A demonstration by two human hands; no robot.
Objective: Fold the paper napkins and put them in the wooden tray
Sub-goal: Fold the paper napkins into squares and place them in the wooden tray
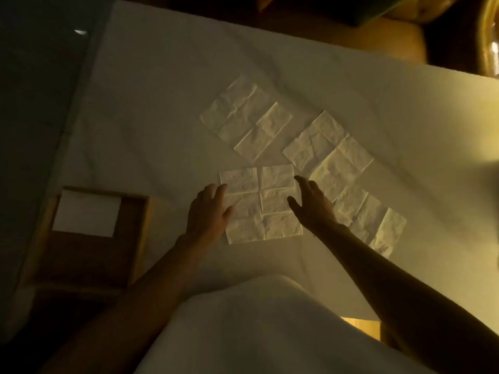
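An unfolded white paper napkin [266, 203] lies flat on the white cloth in front of me. My left hand [209, 211] rests on its left edge with fingers spread. My right hand [310, 203] hovers at its right edge, fingers apart, holding nothing. Further back lie another unfolded napkin [245, 117] and a third napkin [326, 147], and a napkin at the right [372, 225] is partly covered by my right forearm. The wooden tray [135, 238] sits at the left with one folded white napkin [86, 214] in its far corner.
The white cloth [162, 90] covers the surface, whose left edge drops into darkness. Yellowish objects [378, 39] sit beyond the far edge. White fabric [256, 333] lies over my lap at the bottom. The scene is dim.
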